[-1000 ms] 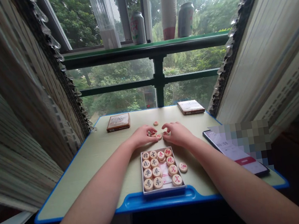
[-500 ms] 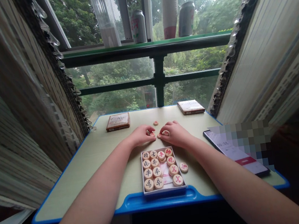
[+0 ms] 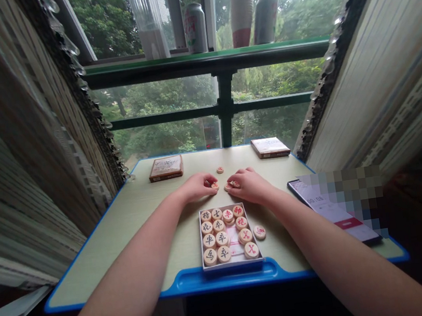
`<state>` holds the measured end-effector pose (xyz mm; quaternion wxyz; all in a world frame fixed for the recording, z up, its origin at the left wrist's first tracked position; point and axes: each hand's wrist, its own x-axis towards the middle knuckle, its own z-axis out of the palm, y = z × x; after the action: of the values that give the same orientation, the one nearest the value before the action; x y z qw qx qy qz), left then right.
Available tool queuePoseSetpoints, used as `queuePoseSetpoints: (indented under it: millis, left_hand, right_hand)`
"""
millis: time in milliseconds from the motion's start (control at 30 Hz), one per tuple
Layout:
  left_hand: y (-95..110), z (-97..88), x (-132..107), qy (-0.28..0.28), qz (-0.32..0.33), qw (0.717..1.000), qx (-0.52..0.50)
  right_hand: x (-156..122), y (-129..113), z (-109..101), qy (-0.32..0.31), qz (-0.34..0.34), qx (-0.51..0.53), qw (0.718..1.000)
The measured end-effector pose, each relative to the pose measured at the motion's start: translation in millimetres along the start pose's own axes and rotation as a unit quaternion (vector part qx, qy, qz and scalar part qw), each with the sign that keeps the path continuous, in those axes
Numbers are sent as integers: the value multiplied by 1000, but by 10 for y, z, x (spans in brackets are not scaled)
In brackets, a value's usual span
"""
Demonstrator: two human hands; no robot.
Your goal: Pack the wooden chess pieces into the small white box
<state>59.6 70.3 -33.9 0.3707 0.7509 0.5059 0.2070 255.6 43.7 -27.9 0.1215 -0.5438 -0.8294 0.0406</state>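
Observation:
Just beyond the box, my left hand (image 3: 201, 186) pinches a red-marked Chinese chess piece (image 3: 215, 186) at the tabletop. Across a small gap, my right hand (image 3: 251, 184) has its fingers closed on a second piece (image 3: 228, 187); another red-marked piece (image 3: 235, 184) shows partly under those fingers. Farther back lies a loose piece (image 3: 220, 170). Between my forearms sits a shallow white box (image 3: 234, 265), with black-marked pieces (image 3: 221, 238) in its left columns and red-marked pieces (image 3: 245, 235) on its right side. One red-marked piece (image 3: 259, 232) lies flat outside the box's right edge.
The pale folding table (image 3: 127, 232) has a blue rim. Flat boxes stand at the back left (image 3: 166, 168) and back right (image 3: 270, 147). A phone (image 3: 332, 214) lies at the right edge. Cans (image 3: 195, 28) and stacked cups (image 3: 240, 7) stand behind the green railing (image 3: 206, 64).
My hands have drawn slightly apart, widening the gap between the pieces at their fingertips. The camera view has shifted a little. The pieces in the box look the same.

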Motion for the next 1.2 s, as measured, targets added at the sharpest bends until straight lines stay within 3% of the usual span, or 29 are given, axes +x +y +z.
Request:
queuePoseSetpoints:
  millis: [533,900,1200]
  left_hand:
    - [18,2,-14,-4,-5,1000,7]
    - [30,-17,-27,-7,-5,1000,16]
    - [-21,-6,3,-11,0,1000,8]
  right_hand:
    - [-28,38,-135,-28,48,15,998]
    - [-121,223,-373,-110,120,25,986]
    - [-133,224,-341,-133,107,63,983]
